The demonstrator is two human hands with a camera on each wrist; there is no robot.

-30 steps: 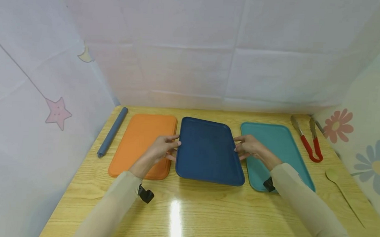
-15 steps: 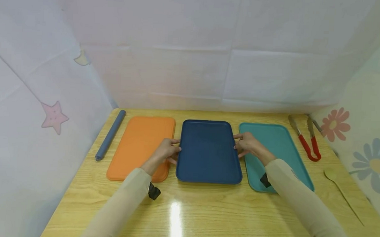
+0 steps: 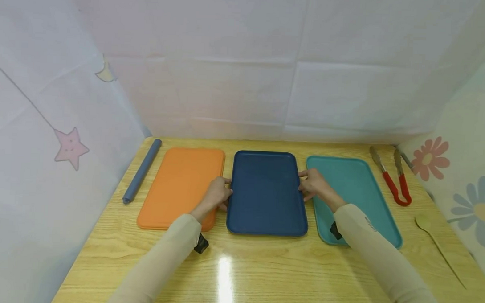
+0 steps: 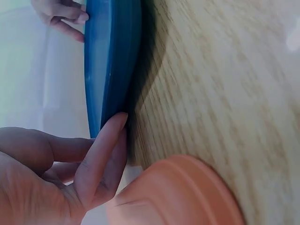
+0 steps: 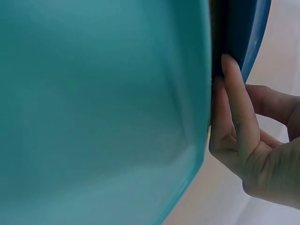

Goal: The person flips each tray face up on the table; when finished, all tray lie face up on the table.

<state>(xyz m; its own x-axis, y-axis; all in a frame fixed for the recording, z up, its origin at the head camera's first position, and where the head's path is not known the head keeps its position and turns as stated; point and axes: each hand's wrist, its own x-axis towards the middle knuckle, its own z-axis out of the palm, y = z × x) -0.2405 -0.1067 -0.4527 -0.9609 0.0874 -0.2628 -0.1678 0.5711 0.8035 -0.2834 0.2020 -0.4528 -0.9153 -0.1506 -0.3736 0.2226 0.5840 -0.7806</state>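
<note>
A navy blue tray (image 3: 268,194) lies between two others in the head view, level and close over the table. My left hand (image 3: 217,193) grips its left rim; in the left wrist view the fingers (image 4: 105,150) reach under the raised edge. On the opposite side my right hand (image 3: 312,183) holds the right rim. The right wrist view shows its fingers (image 5: 241,108) against the underside of the navy edge, beside the teal tray (image 5: 93,103). The orange tray (image 3: 177,185) lies just left of the left hand, partly under that forearm.
A blue-grey rod (image 3: 142,171) lies along the left table edge. To the right are red-handled tongs (image 3: 394,181) and a gold-coloured long-handled spoon (image 3: 437,245). Printed cloth (image 3: 229,79) hangs behind the wooden table (image 3: 262,277) and at both sides.
The navy tray was tilted and askew a second ago; it has come down level and straight between the other trays. Both hands have kept hold of its sides.
</note>
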